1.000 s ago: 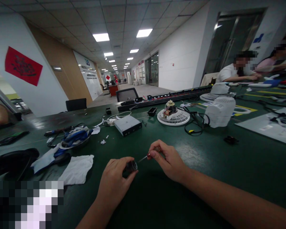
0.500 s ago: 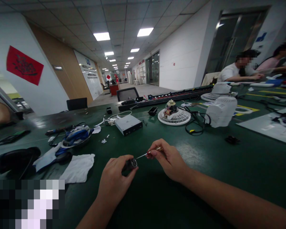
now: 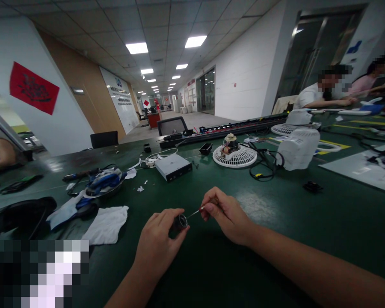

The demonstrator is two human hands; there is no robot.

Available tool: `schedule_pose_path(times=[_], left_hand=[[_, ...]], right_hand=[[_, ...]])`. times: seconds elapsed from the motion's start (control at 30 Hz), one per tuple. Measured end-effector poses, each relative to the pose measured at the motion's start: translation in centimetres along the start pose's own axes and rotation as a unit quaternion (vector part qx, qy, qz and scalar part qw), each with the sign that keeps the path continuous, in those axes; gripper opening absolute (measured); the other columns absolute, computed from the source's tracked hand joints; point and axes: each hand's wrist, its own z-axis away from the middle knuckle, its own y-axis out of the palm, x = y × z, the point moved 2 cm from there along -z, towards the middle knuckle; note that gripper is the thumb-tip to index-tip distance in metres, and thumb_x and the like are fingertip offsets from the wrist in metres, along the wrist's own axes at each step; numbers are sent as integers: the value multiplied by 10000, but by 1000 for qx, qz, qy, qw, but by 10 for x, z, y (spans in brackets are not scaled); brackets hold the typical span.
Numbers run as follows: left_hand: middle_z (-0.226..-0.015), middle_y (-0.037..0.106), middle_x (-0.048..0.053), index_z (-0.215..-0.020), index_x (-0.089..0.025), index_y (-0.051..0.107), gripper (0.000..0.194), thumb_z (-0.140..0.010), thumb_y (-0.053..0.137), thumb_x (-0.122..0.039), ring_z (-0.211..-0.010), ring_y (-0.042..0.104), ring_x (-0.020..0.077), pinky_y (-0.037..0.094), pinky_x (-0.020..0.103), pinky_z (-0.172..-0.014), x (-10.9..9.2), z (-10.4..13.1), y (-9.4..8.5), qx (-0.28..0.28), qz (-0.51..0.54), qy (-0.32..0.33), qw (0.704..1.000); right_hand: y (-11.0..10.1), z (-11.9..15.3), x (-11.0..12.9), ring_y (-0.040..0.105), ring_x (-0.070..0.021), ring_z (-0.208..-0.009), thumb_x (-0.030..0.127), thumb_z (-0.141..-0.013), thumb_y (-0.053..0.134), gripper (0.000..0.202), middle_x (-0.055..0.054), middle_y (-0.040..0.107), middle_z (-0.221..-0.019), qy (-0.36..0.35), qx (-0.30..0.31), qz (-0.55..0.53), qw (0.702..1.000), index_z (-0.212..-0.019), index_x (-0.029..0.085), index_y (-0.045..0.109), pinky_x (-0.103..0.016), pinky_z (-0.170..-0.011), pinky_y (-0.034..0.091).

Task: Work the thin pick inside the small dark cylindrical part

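Observation:
My left hand (image 3: 158, 239) holds a small dark cylinder (image 3: 181, 221) between thumb and fingers, its round, ringed end turned toward my right hand. In my right hand (image 3: 226, 216) is a thin screwdriver (image 3: 195, 213) with a reddish handle, pinched between thumb and fingers. Its metal shaft points left, and the tip is at or very near the rim of the cylinder; whether they touch is too small to tell. Both hands are above the green table (image 3: 244, 265).
Beyond my hands lie a silver disc drive (image 3: 173, 167), a black tray (image 3: 205, 148) and a white fan grille with a motor (image 3: 234, 155). White cloth (image 3: 106, 224) and a bowl with blue fabric (image 3: 105, 184) are left. A white housing (image 3: 298, 149) stands right.
My left hand and the cylinder have shifted slightly right. The cylinder's ringed end is turned a little more toward the camera, and less of the screwdriver's handle shows.

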Motion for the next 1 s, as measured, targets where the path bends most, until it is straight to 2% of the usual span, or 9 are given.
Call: schedule_pose_path(times=[0.17, 0.3, 0.47, 0.57, 0.73, 0.87, 1.0], left_hand=[[-1007, 710, 28, -1144, -241, 597, 331, -833, 689, -179, -866, 686, 206, 557, 370, -769, 0, 0, 2, -10, 13, 5, 1000], [-1018, 711, 33, -1145, -233, 604, 341, -821, 688, -168, -887, 693, 209, 567, 364, -772, 1, 0, 3, -13, 19, 3, 1000], [-1007, 715, 28, -1151, -239, 605, 355, -816, 689, -157, -881, 694, 209, 572, 370, -783, 0, 0, 2, -7, 14, 9, 1000], [-1026, 712, 34, -1153, -239, 599, 365, -812, 696, -156, -900, 690, 217, 572, 382, -789, 1, 0, 2, -4, 11, 1, 1000], [-1024, 708, 39, -1146, -237, 601, 354, -815, 699, -160, -895, 687, 216, 569, 379, -782, 0, 0, 3, 14, 17, 7, 1000], [-1048, 702, 40, -1165, -236, 601, 395, -795, 716, -162, -917, 682, 220, 562, 371, -784, 2, -1, 3, 27, 10, -6, 1000], [-1060, 708, 16, -1175, -257, 595, 438, -778, 711, -112, -897, 673, 224, 531, 385, -781, 3, -2, 4, 42, -22, -16, 999]], right_hand=[[0, 1, 1, 660, -138, -691, 284, -1009, 466, 96, -15, 672, -779, -14, -40, 9, 999, -973, 202, 500, -267, -644, 510], [2, 2, 3, 643, -135, -637, 298, -1002, 479, 110, 2, 646, -733, -21, -5, 26, 999, -960, 200, 504, -261, -611, 494], [1, 1, 5, 662, -145, -686, 263, -997, 475, 72, -11, 663, -766, -21, -36, 46, 998, -960, 204, 496, -267, -645, 496], [2, 1, 7, 646, -143, -661, 291, -1000, 472, 106, -7, 646, -750, -34, -6, 51, 998, -952, 205, 509, -262, -625, 486], [1, 2, 7, 643, -148, -686, 284, -997, 486, 83, -15, 653, -784, -53, -17, 97, 994, -974, 209, 512, -268, -646, 477], [2, 2, 9, 618, -138, -634, 331, -999, 490, 135, 2, 631, -745, -74, 22, 102, 992, -960, 209, 530, -255, -603, 450], [0, -1, 8, 613, -146, -645, 336, -989, 518, 133, 6, 630, -745, -52, 12, 154, 987, -948, 210, 531, -266, -610, 444]])
